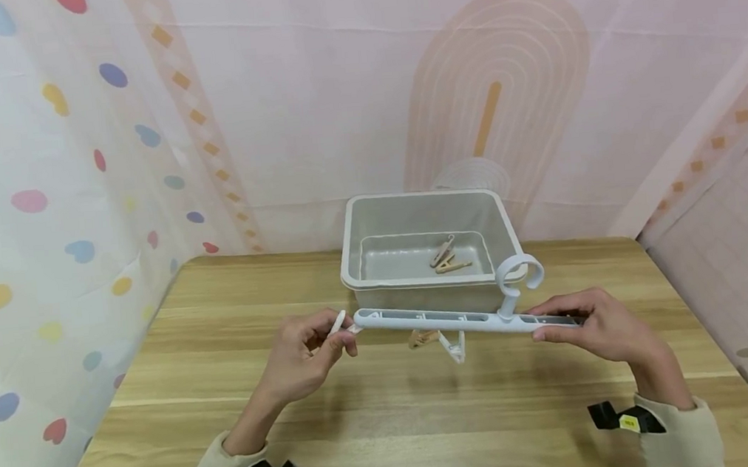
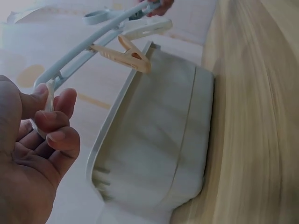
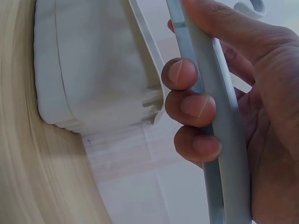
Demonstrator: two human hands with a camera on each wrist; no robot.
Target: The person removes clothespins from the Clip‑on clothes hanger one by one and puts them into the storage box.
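We saw the left hand (image 1: 307,354) pinching a white clip (image 1: 338,321) at the end of a pale blue-grey hanger (image 1: 435,323).

Left of centre in the head view, we found its thumb and fingers pressed together on that clip, the others curled; we could not tell whether the clip was fastened. Toward the lower right, we saw the right hand (image 1: 599,325) with its fingers wrapped round the hanger's other end. The hanger lay nearly level across the middle of the frame, slotted along its length, its curled hook upward; beneath it hung a tan clip (image 1: 423,338) and a second white clip (image 1: 458,356). Just behind, we noticed a grey basin (image 1: 419,296) on the wooden surface (image 1: 392,439).
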